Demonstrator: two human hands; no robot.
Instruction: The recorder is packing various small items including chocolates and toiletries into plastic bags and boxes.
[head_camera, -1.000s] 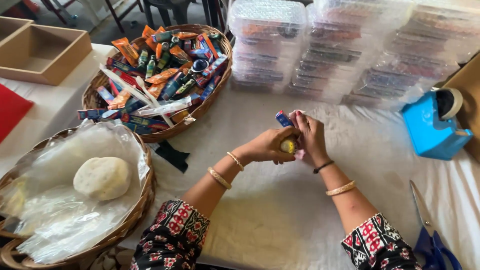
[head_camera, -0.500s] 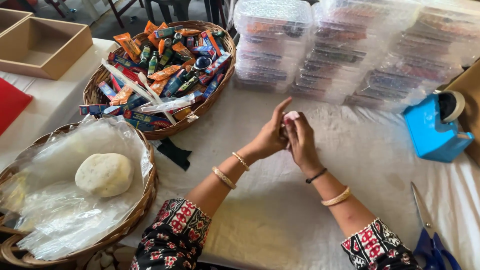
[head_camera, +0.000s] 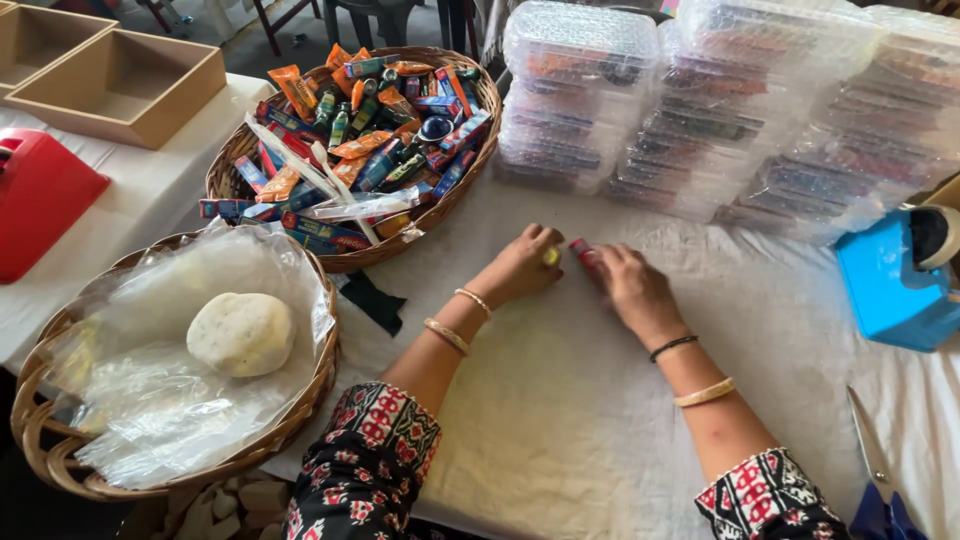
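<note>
Two hands rest low on the white-clothed table (head_camera: 560, 420), near its middle. The left hand (head_camera: 522, 268) is curled shut around a small yellow piece (head_camera: 551, 257) that peeks out between the fingers. The right hand (head_camera: 630, 285) pinches a small red tube (head_camera: 583, 252) at its fingertips, the tube's end pointing toward the far edge. The two pieces lie just beside each other, but whether they touch is not clear.

As a judgement, the work looks well along yet not done. Many clear bubble-wrapped boxes (head_camera: 700, 110) stand stacked in rows along the far edge, filled and wrapped. The round wicker basket (head_camera: 290, 150) of small coloured packets (head_camera: 380, 130) at the far left is heaped full, so plenty of stock appears to be left. The item in hand seems mid-handling, its yellow part held apart from the red tube.

Nearer the left edge a second wicker basket (head_camera: 40, 440), lined with clear plastic, holds a pale round lump (head_camera: 240, 333). A dark scrap (head_camera: 375, 300) lies between the baskets. A blue tape dispenser (head_camera: 890, 285) sits by the right edge, scissors (head_camera: 875, 460) near the right corner. Open wooden trays (head_camera: 120, 85) and a red object (head_camera: 40, 195) lie on the adjoining table.
</note>
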